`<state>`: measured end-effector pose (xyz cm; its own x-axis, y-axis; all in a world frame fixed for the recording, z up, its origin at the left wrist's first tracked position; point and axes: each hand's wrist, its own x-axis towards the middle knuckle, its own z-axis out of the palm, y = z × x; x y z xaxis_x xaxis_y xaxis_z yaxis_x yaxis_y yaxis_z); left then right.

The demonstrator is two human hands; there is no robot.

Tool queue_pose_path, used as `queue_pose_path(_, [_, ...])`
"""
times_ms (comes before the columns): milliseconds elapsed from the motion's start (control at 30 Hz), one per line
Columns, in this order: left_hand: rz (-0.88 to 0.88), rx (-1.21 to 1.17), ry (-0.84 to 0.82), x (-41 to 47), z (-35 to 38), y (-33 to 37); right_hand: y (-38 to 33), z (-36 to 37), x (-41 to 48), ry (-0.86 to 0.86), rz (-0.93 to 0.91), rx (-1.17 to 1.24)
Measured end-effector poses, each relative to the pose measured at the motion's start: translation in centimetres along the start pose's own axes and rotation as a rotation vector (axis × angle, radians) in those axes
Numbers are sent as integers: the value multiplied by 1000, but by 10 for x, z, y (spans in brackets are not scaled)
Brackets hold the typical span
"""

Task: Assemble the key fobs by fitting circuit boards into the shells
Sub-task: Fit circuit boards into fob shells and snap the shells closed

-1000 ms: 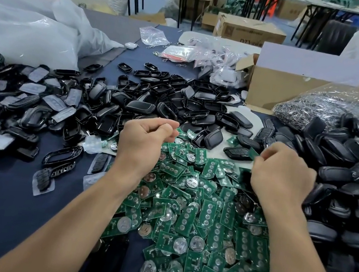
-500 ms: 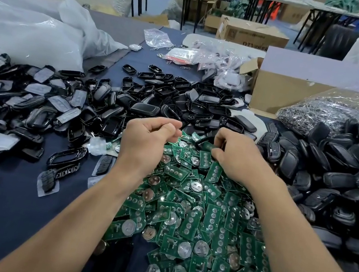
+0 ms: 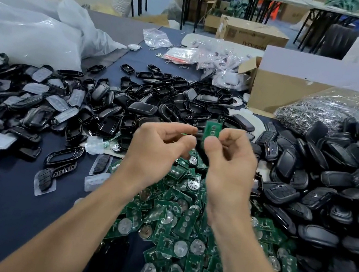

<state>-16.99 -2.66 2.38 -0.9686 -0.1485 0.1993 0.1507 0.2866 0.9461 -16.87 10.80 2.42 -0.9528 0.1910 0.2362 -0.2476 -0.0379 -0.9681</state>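
left hand [image 3: 159, 149]: shell [image 3: 200, 137] apparently pinched, view blurred
right hand [image 3: 229, 161]: circuit board [image 3: 212, 129] pinched
progress: board not yet seated; board pile [image 3: 180, 236] remaining

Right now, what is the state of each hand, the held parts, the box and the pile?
left hand: raised, pinches the black shell.
right hand: raised, pinches the circuit board.
circuit board: held upright, not yet seated in the shell.
black shell: between both hands, mostly hidden.
cardboard box: open, flap up.
board pile: loose, unassembled.
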Motion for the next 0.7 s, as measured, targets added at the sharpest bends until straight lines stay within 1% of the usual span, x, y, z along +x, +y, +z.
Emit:
queue_pose_path(100, [-8,-84,-28,1,2,-1,4,4,-13,-70,-71,-70])
queue_pose_path(167, [-65,-180,-13,3,2,-3,6,4,-14,-83,-94,-120])
queue_pose_path(267, [-170,-266,-44,5,3,-4,8,5,-19,-94,-104,-199])
queue_pose_path(333, [-201,-275,-54,8,2,-5,9,6,-21,-104,-51,-148])
queue_pose_path(400, [-222,-291,-4,11,-2,-7,9,6,-19,-80,17,-72])
queue_pose_path(467, [-233,-276,70,13,-8,-9,10,2,-15,-42,-2,-125])
queue_pose_path(533, [-232,-255,121,14,-13,-11,10,-2,-12,-49,-8,-170])
queue_pose_path(600, [-225,-259,129,13,-15,-12,9,-5,-9,-86,66,-82])
queue_pose_path(700, [-213,-261,96,12,-17,-10,5,-9,-5,-122,168,32])
